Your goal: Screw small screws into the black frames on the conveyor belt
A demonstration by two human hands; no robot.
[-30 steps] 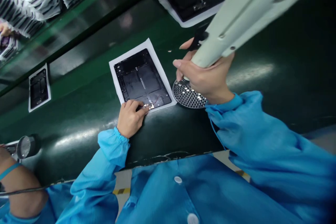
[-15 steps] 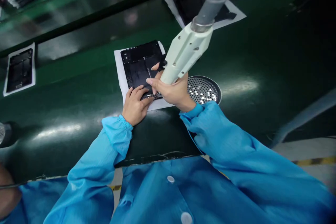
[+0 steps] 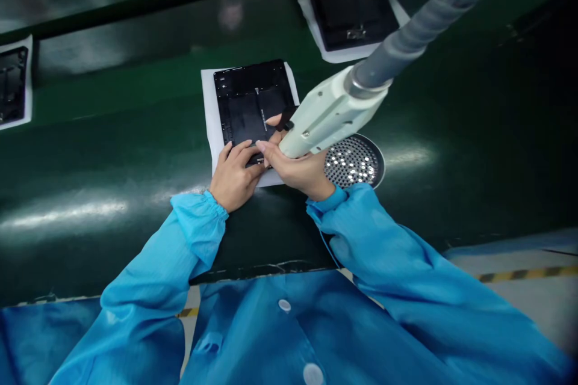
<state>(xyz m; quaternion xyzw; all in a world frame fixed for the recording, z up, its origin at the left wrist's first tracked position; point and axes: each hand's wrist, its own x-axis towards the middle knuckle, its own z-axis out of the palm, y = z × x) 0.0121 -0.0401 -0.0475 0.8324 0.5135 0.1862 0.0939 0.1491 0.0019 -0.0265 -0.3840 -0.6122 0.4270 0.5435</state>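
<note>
**Tool tip down at the shell's near edge, both hands crowding in**

The right hand (image 3: 298,168) is wrapping closed around the pale driver (image 3: 325,117), gripping it low on its smooth, blocky plastic body; the ribbed grey hose (image 3: 433,15) is running up and away to the right. The left hand (image 3: 232,174) is gripping nothing; its fingers are lying spread and pressing down on the near edge of the black shell (image 3: 250,96), right beside the tool's nose. The nose itself is hiding behind the fingers, so I cannot tell exactly what it is touching.

The shell is lying flat on a white sheet (image 3: 208,114) in the middle of the glossy green belt (image 3: 112,150); it is a thin matt rectangle, ribbed and recessed inside. Just right of the right wrist a round perforated dish (image 3: 356,159) is glinting with small metal bits; a second shell (image 3: 350,3) is sitting farther up the belt.

The risks, as I judge them: the sheet is looking slippery on that shiny belt, so a sideways push could be sliding the shell out from under the tip; the stiff hose could be tugging the driver off upright; and the left fingertips are sitting very close if the tip is skidding; the right sleeve could be brushing the dish.
</note>
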